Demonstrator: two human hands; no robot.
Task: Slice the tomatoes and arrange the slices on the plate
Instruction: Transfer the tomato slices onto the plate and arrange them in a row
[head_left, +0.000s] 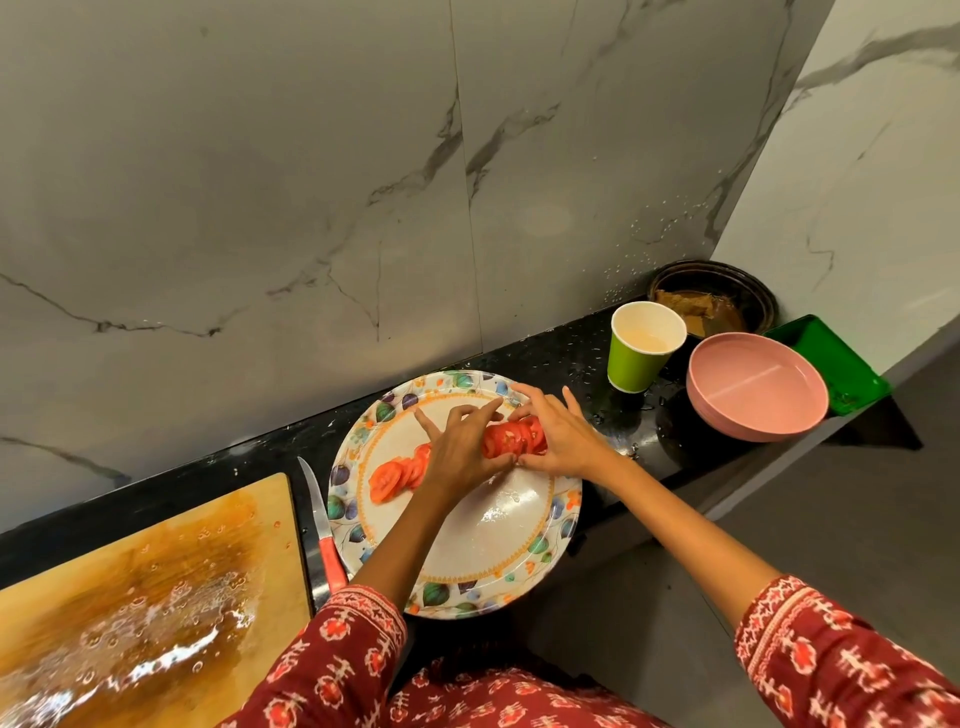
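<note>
A round floral plate (483, 551) rests on the black counter. A fanned row of red tomato slices (395, 475) lies on its left half. Over the plate's far side both hands hold a stack of tomato slices (514, 438) between them. My left hand (460, 449) presses the stack from the left with fingers spread. From the right, my right hand (558, 439) cups it. A knife (323, 525) with a red handle lies on the counter just left of the plate, blade pointing away.
A wet wooden cutting board (145, 597) fills the lower left. At the right stand a green paper cup (641, 345), a pink bowl (756, 392), a dark bowl (711, 299) and a green tray (831, 358). A marble wall runs behind the counter.
</note>
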